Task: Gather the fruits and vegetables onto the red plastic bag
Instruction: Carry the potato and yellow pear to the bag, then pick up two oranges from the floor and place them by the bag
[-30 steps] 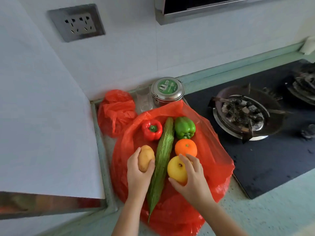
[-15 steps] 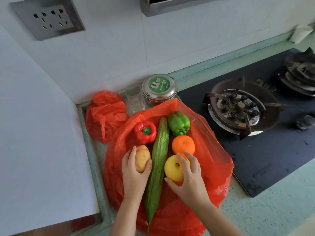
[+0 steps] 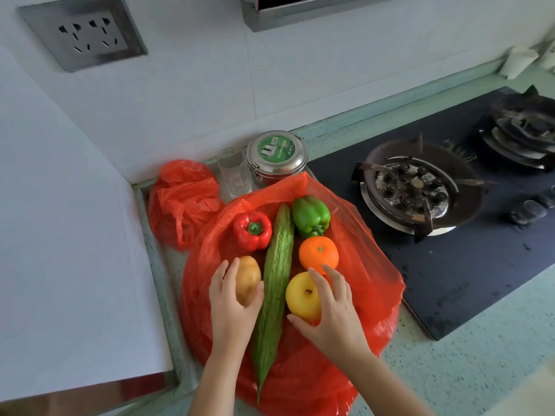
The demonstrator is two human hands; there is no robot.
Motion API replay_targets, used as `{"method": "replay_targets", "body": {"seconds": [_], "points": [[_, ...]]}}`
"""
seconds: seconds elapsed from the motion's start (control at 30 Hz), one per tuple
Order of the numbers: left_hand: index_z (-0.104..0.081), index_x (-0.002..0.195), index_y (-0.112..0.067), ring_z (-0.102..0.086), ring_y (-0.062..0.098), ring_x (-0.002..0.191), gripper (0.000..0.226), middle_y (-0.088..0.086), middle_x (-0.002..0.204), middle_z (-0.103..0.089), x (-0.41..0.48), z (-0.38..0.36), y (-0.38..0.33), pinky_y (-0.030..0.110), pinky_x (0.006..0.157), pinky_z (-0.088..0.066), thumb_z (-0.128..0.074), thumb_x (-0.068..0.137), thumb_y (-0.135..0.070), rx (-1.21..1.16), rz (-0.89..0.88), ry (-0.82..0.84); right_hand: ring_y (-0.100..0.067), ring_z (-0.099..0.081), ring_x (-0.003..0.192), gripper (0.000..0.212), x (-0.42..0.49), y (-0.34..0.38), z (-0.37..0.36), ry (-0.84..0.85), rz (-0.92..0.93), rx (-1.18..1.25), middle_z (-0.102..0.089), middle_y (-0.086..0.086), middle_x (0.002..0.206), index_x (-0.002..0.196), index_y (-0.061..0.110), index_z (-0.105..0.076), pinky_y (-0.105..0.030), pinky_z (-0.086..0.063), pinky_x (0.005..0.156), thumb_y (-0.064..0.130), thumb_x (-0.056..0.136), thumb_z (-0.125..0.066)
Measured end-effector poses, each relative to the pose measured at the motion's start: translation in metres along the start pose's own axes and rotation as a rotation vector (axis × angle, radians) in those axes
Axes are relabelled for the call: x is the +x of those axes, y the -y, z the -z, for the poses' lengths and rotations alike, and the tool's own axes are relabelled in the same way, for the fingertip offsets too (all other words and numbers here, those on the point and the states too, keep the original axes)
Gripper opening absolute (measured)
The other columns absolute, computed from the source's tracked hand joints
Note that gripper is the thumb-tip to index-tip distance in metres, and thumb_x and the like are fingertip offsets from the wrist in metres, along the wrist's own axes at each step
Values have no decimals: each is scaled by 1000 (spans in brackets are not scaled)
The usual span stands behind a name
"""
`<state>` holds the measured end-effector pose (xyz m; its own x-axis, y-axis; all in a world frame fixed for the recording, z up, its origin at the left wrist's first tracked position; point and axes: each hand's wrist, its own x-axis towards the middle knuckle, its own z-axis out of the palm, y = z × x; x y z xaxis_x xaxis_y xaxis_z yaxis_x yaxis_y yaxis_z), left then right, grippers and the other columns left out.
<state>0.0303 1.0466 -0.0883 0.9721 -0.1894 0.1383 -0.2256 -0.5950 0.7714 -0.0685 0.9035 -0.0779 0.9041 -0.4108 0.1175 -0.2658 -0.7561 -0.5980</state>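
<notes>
A red plastic bag (image 3: 366,265) lies spread on the counter. On it rest a red pepper (image 3: 252,231), a long bitter gourd (image 3: 274,283), a green pepper (image 3: 310,216) and an orange (image 3: 319,253). My left hand (image 3: 231,304) is wrapped around a potato (image 3: 247,279) left of the gourd. Right of the gourd, my right hand (image 3: 330,310) grips a yellow apple (image 3: 303,294). Both pieces touch the bag.
A second, bunched red bag (image 3: 183,199) sits in the corner, next to a glass (image 3: 234,174) and a steel tin with a green lid (image 3: 276,156). A black gas hob (image 3: 450,250) with burners (image 3: 416,192) lies to the right. White walls close the left and back.
My hands stay on the potato and the yellow apple. The view has shifted slightly; the produce keeps its layout on the bag.
</notes>
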Motion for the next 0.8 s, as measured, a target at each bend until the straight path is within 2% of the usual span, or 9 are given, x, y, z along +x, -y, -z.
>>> {"method": "replay_targets", "body": {"seconds": [0.17,0.3,0.5,0.63,0.8], "points": [[-56,119,-4,-45,36,119,51,24,127,-48,-11,2,-11,44,95,-42,-76,73,-10,52,-114,-69,-28,-35,125,75,-6,4,17,-14,-2,18,-35,-9,139,133,24,-32,-39,-40,92,58,70,-56],[-54,114,-6,-48,33,115,41,22,120,-53,-19,1,-25,41,94,-43,-57,80,-27,83,-306,-96,-26,-36,122,62,-13,3,35,-91,22,-30,-41,-10,133,127,19,-41,-42,-43,91,53,76,-52],[-62,110,-6,-47,34,118,38,16,116,-57,-38,-10,-60,44,98,-40,-53,81,-29,120,-483,11,-31,-38,125,49,-30,-1,60,-191,-16,-117,-49,-11,130,122,15,-51,-50,-40,97,44,82,-47],[-63,111,-7,-46,31,121,36,12,118,-58,-58,-20,-85,42,99,-41,-52,84,-28,117,-567,82,-31,-41,123,43,-48,-11,78,-278,-55,-151,-54,-10,125,118,14,-54,-58,-42,92,39,84,-48],[-63,111,-7,-45,30,122,37,12,118,-59,-79,-41,-110,46,97,-41,-52,85,-29,62,-652,151,-26,-38,124,42,-74,-29,100,-357,-141,-187,-57,-7,123,116,15,-56,-59,-40,93,39,83,-46]]}}
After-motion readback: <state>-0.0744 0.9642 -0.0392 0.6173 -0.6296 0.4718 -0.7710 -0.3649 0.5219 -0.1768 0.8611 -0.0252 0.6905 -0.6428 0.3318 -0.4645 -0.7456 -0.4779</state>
